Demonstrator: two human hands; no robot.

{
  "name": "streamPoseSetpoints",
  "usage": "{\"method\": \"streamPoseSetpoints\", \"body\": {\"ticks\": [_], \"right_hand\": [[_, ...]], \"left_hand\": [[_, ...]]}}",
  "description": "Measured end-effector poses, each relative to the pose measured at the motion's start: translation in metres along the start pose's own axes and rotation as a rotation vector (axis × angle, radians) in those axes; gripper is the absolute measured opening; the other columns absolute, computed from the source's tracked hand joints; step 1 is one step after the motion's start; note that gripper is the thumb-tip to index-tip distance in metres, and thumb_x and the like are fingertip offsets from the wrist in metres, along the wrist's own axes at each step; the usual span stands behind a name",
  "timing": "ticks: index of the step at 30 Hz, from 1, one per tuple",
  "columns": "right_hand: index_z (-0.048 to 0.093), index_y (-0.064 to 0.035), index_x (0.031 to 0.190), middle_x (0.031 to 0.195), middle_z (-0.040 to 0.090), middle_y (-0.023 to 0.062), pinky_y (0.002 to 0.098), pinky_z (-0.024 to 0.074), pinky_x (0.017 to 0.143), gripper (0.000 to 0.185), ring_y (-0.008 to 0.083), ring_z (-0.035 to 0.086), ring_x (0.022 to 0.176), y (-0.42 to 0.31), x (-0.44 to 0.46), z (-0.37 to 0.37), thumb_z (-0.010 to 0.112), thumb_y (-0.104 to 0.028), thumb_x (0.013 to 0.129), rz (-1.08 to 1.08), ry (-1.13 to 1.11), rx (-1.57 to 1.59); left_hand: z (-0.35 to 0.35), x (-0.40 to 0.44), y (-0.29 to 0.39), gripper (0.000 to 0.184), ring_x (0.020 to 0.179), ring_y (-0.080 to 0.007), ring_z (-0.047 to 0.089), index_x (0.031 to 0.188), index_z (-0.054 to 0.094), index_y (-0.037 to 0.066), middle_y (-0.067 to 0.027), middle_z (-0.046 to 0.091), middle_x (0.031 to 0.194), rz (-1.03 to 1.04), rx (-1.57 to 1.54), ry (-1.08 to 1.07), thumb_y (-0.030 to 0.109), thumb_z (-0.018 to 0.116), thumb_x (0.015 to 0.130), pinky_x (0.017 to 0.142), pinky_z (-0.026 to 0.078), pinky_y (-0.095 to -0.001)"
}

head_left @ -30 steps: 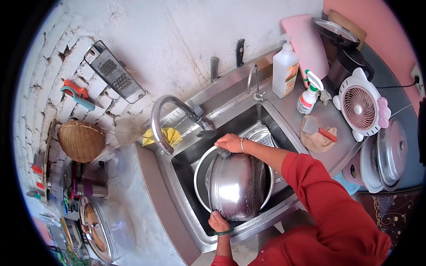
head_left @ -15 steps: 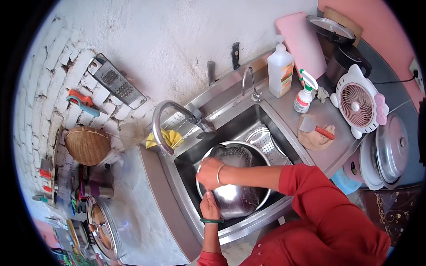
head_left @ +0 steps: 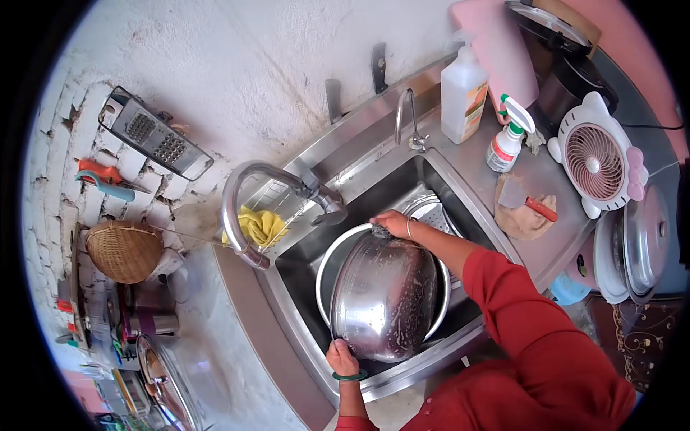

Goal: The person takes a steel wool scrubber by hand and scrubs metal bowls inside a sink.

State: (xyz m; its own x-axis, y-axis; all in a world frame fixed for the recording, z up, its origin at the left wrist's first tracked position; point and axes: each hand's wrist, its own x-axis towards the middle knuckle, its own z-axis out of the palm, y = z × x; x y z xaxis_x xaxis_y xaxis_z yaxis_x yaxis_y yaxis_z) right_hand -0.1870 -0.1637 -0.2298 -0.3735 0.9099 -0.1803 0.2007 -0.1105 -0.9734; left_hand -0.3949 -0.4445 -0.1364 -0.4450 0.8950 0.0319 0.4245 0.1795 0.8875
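A metal pot [head_left: 384,302] lies tilted over a round metal basin [head_left: 323,276] in the sink, its outer side up and streaked with suds. At the pot's lower left, my left hand [head_left: 342,358], with a green bangle, is closed on the rim. My right hand [head_left: 394,223], wearing a thin bracelet, is at the pot's upper edge. Its fingers are closed on a dark grey scrubber [head_left: 381,231] pressed to the metal. A perforated metal piece [head_left: 431,213] is partly hidden behind the basin and my right arm.
The curved faucet [head_left: 233,205] rises at the sink's left, near a yellow cloth [head_left: 262,226]. On the right counter stand a large pump bottle [head_left: 461,97], a spray bottle [head_left: 505,147], a red-handled scraper [head_left: 539,208] and a fan [head_left: 593,154]. A small tap [head_left: 413,122] is behind the sink.
My right hand has moved from beside my left hand to the pot's upper right edge. The pot has turned, showing more of its sudsy outer side. The view has shifted slightly.
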Motion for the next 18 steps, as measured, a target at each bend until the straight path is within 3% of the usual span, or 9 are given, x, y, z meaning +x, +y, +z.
{"method": "streamPoseSetpoints", "body": {"ticks": [2, 4, 5, 8, 11, 13, 14, 15, 18], "right_hand": [[0.066, -0.0030, 0.093, 0.079, 0.065, 0.0074, 0.0281, 0.0460, 0.071, 0.029, 0.0111, 0.057, 0.071, 0.037, 0.003, -0.002, 0.052, -0.028, 0.089, 0.160, -0.039, 0.394], [0.065, -0.0038, 0.098, 0.086, 0.067, 0.0076, 0.0282, 0.0465, 0.074, 0.031, 0.0138, 0.060, 0.077, 0.037, 0.006, 0.000, 0.051, -0.030, 0.089, 0.257, 0.004, 0.227], [0.065, -0.0046, 0.095, 0.087, 0.066, 0.0101, 0.0308, 0.0460, 0.077, 0.033, 0.0221, 0.061, 0.079, 0.024, 0.006, -0.002, 0.049, -0.032, 0.089, 0.174, -0.021, -0.017], [0.065, -0.0056, 0.088, 0.085, 0.065, 0.0132, 0.0360, 0.0455, 0.078, 0.035, 0.0308, 0.060, 0.083, -0.065, -0.011, 0.001, 0.045, -0.034, 0.089, 0.075, -0.129, -0.263], [0.064, -0.0085, 0.076, 0.081, 0.064, 0.0138, 0.0442, 0.0441, 0.077, 0.032, 0.0340, 0.059, 0.084, -0.139, -0.042, 0.042, 0.044, -0.031, 0.085, -0.532, -0.268, -0.704], [0.063, -0.0102, 0.069, 0.072, 0.063, 0.0072, 0.0392, 0.0427, 0.073, 0.023, 0.0267, 0.057, 0.080, -0.178, -0.094, 0.072, 0.052, -0.029, 0.078, -0.798, -0.368, -1.003], [0.062, -0.0107, 0.067, 0.069, 0.062, 0.0041, 0.0356, 0.0408, 0.075, 0.020, 0.0228, 0.055, 0.079, -0.191, -0.121, 0.080, 0.055, -0.028, 0.075, -0.871, -0.447, -1.042], [0.061, -0.0116, 0.063, 0.067, 0.060, 0.0016, 0.0333, 0.0400, 0.074, 0.021, 0.0208, 0.054, 0.077, -0.187, -0.138, 0.087, 0.057, -0.028, 0.075, -0.933, -0.322, -1.028], [0.065, -0.0156, 0.068, 0.072, 0.064, -0.0007, 0.0317, 0.0381, 0.076, 0.015, 0.0182, 0.055, 0.080, -0.176, -0.140, 0.074, 0.056, -0.028, 0.072, -0.945, -0.389, -0.888]], "left_hand": [[-0.002, 0.007, -0.006, 0.040, 0.053, -0.0067, 0.034, 0.063, 0.043, 0.004, 0.0029, 0.039, 0.054, -0.018, -0.036, -0.009, 0.029, 0.042, 0.094, 0.046, 0.027, -0.0264], [0.003, 0.009, -0.005, 0.041, 0.056, -0.0054, 0.033, 0.062, 0.041, 0.005, 0.0049, 0.039, 0.057, -0.040, -0.094, -0.011, 0.029, 0.041, 0.095, 0.047, 0.026, -0.0252], [0.004, 0.006, 0.001, 0.042, 0.055, -0.0058, 0.034, 0.061, 0.042, 0.004, 0.0043, 0.039, 0.055, -0.027, -0.107, -0.029, 0.029, 0.042, 0.095, 0.047, 0.028, -0.0256], [0.004, 0.003, 0.013, 0.042, 0.054, -0.0059, 0.035, 0.062, 0.044, 0.002, 0.0036, 0.040, 0.055, 0.003, -0.057, -0.083, 0.029, 0.042, 0.095, 0.047, 0.030, -0.0257], [0.013, 0.011, 0.040, 0.039, 0.054, -0.0065, 0.037, 0.067, 0.050, 0.000, 0.0022, 0.044, 0.055, -0.031, -0.054, -0.119, 0.027, 0.042, 0.095, 0.047, 0.032, -0.0265], [0.018, 0.015, 0.043, 0.038, 0.054, -0.0068, 0.039, 0.071, 0.052, 0.000, 0.0005, 0.047, 0.055, 0.021, -0.042, -0.134, 0.027, 0.042, 0.095, 0.047, 0.033, -0.0266], [0.021, 0.018, 0.041, 0.036, 0.054, -0.0071, 0.042, 0.074, 0.054, 0.000, -0.0012, 0.050, 0.056, 0.061, -0.023, -0.147, 0.026, 0.042, 0.095, 0.047, 0.034, -0.0268], [0.026, 0.016, 0.036, 0.035, 0.053, -0.0086, 0.046, 0.079, 0.056, -0.001, -0.0059, 0.052, 0.055, 0.210, -0.041, -0.078, 0.026, 0.041, 0.095, 0.047, 0.036, -0.0275], [0.017, 0.001, 0.042, 0.036, 0.046, -0.0104, 0.042, 0.072, 0.053, 0.000, -0.0050, 0.046, 0.050, 0.119, 0.038, -0.163, 0.027, 0.044, 0.094, 0.044, 0.034, -0.0290]]}}
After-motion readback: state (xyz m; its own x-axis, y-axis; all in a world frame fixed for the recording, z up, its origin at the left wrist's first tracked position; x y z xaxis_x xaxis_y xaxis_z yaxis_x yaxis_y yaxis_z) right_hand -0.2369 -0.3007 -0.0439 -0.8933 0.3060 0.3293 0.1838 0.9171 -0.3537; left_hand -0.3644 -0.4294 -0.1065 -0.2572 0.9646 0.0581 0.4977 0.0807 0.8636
